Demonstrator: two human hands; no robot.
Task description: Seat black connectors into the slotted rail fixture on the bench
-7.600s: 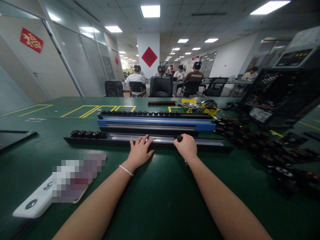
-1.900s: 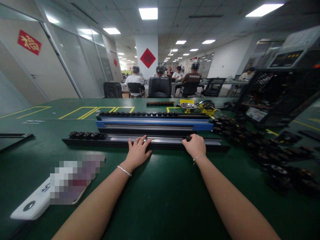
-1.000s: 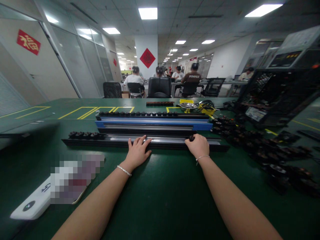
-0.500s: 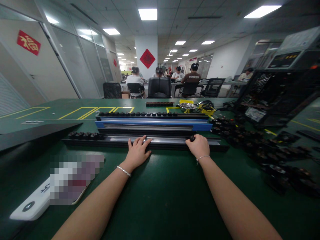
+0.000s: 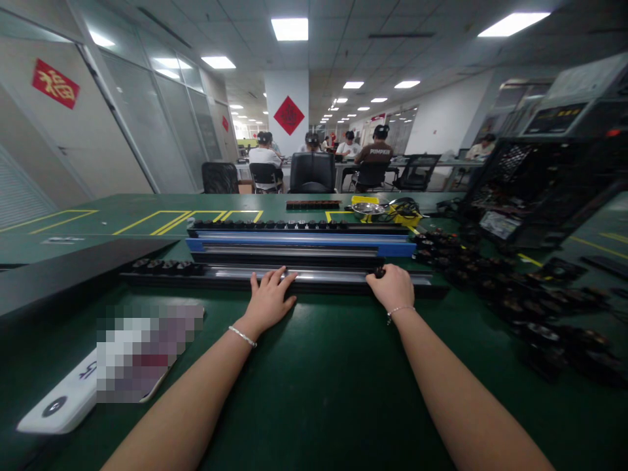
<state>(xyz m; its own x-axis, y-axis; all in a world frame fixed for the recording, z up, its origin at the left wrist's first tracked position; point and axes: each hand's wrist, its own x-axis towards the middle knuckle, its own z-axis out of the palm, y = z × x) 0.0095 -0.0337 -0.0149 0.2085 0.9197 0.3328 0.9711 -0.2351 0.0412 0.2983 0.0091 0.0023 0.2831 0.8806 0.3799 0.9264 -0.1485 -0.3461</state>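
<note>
A long black rail (image 5: 333,275) with a shiny channel lies across the green table in front of me. Several small black parts (image 5: 167,267) sit in its left end. My left hand (image 5: 269,297) rests on the rail's near edge, left of its middle, with its fingers spread and nothing held. Toward the right end, my right hand (image 5: 394,288) pinches a small black part (image 5: 379,271) at the channel; the fingers partly hide it. Directly behind is a blue rail (image 5: 397,247), and beyond that another black rail carries a row of black parts (image 5: 294,225).
Many loose black parts (image 5: 510,288) are heaped at the right, before an open black computer case (image 5: 515,190). A metal bowl (image 5: 367,209) and yellow trays (image 5: 406,208) stand farther back. A blurred-out phone-like object and a white device (image 5: 53,405) lie at the left.
My right hand has shifted very slightly to the right, still pinching the black part. My left hand has stayed in place.
</note>
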